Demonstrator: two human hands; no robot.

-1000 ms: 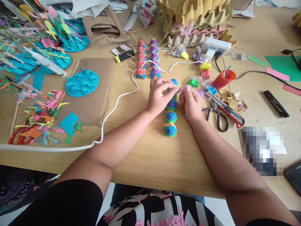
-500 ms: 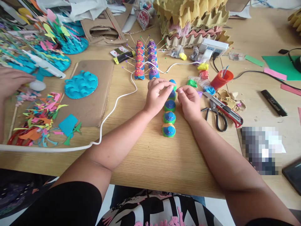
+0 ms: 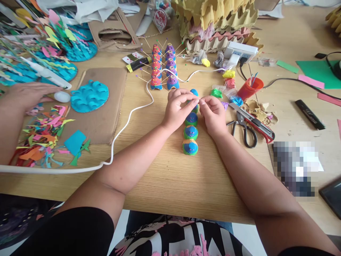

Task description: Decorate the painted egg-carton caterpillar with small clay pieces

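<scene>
The left hand point(image 3: 179, 109) and right hand point(image 3: 213, 116) are meeting at the fingertips; I cannot tell whether they are pinching anything. Between the wrists, the blue-and-green cup row point(image 3: 190, 132) is standing on the table point(image 3: 160, 185), probably light, crushable, best held low along its sides.

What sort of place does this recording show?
Most likely a craft workspace; whether home, classroom or workshop is unclear. Showing it: a heap of multicoloured cut-paper scraps, a stack of mostly yellow moulded-pulp egg trays, and a row of blue-and-green domed figures.
</scene>
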